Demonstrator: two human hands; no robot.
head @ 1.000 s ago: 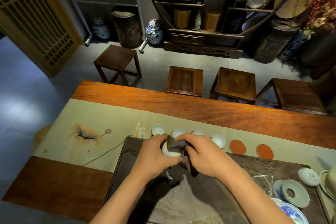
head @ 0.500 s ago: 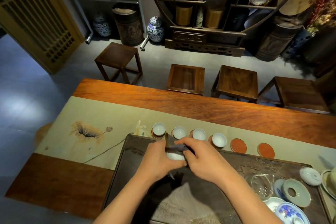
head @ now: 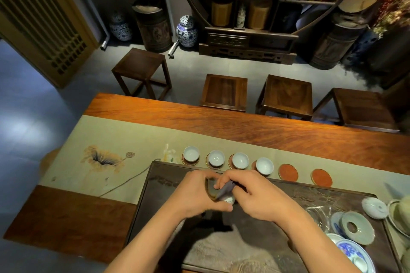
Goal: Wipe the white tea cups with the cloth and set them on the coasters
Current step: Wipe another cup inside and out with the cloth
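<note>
We hold a white tea cup (head: 228, 200) over the dark tea tray (head: 288, 239), close in front of us. Our left hand (head: 195, 193) curls round the cup from the left, thumb along its near side, so only a small patch of white shows. Our right hand (head: 255, 197) pinches the dark cloth (head: 224, 190) between thumb and fingers and presses it against the cup; the cloth wraps over the cup's top and far side.

Beyond the tray, on the pale runner (head: 133, 139) that lies along the wooden desk (head: 266, 126), four white cups stand in a row, each on a coaster: the first cup (head: 191, 154), second cup (head: 216, 158), third cup (head: 240, 160) and fourth cup (head: 264, 165). To their right lie two bare red coasters, the nearer coaster (head: 288, 172) just beside the fourth cup and the farther coaster (head: 321, 177) beyond it.

At the tray's right end sit a white lid (head: 374, 207), a celadon ring-shaped saucer (head: 357, 227) and a blue-patterned dish (head: 355, 255).
</note>
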